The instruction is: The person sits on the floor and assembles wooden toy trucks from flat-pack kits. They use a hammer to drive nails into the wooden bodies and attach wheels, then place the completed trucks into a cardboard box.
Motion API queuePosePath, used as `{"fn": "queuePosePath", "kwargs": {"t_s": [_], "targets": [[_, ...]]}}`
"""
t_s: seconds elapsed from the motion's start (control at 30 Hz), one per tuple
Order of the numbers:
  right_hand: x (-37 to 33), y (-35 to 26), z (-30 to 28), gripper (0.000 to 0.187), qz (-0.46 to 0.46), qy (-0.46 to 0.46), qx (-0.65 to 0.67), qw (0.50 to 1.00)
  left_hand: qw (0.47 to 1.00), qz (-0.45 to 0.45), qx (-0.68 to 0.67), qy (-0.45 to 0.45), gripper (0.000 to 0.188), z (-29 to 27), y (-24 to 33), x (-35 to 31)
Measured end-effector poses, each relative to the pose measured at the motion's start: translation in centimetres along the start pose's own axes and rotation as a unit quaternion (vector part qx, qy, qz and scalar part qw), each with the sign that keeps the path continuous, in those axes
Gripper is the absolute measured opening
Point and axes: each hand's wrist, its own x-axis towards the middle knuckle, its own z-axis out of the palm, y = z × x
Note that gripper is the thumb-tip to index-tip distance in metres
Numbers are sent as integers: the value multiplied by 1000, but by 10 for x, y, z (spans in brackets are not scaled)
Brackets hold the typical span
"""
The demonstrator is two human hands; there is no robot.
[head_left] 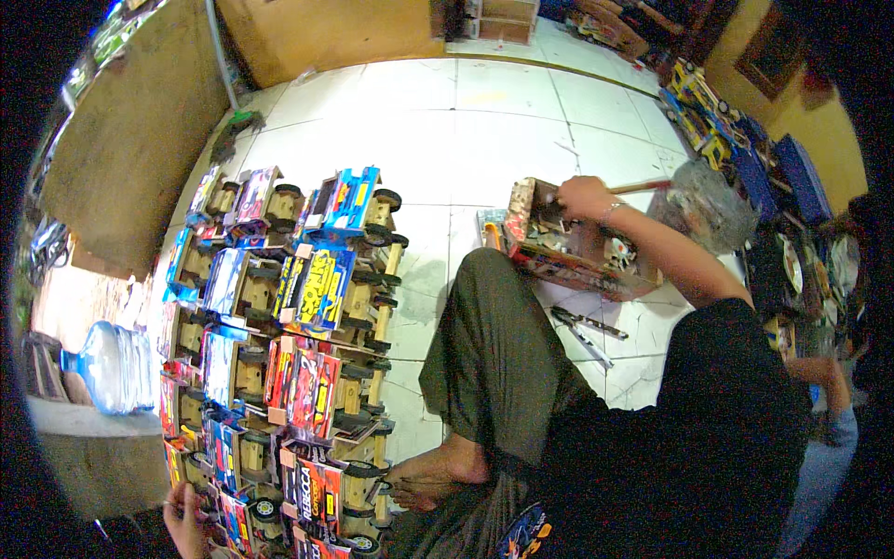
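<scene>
My right hand point(587, 198) reaches over the rim of an open cardboard box point(582, 265) of small loose parts. Its fingers are bent down and closed at the box's left side; what is in them, if anything, is hidden. Beside that wrist a brown stick-like handle point(641, 186) juts out to the right. At the lower left my left hand point(183, 517), partly cut off by the dark rim, has its fingers apart. It is close to the nearest toy trucks point(233, 522), which stand in rows with colourful printed sides, wooden undersides and black wheels.
Pliers point(568, 319) and a pen-like tool point(596, 349) lie on the white tiles before the box. A clear plastic bag point(703, 210) sits behind it. More toy trucks point(712, 116) line the right wall. At left lies a water jug point(116, 368). Another person's arm point(824, 373) shows at right.
</scene>
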Motion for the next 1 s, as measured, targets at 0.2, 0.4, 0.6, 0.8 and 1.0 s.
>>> {"fn": "queuePosePath", "kwargs": {"t_s": [0.2, 0.4, 0.6, 0.8, 1.0], "targets": [[-97, -98, -130, 28, -149, 0, 584, 798, 983, 171, 14, 68, 23, 103, 151, -59], [-172, -250, -170, 18, -326, 63, 618, 713, 926, 371, -40, -63, 65, 213, 228, -97], [-193, -307, -185, 16, -346, 79, 664, 658, 922, 370, -73, 83, 37, 189, 210, -113], [-195, -337, -177, 16, -344, 25, 682, 644, 934, 184, -305, 22, 22, 182, 184, -119], [-194, -364, -177, 14, -324, -29, 756, 568, 910, 89, -401, -62, 18, 168, 163, -104]]}}
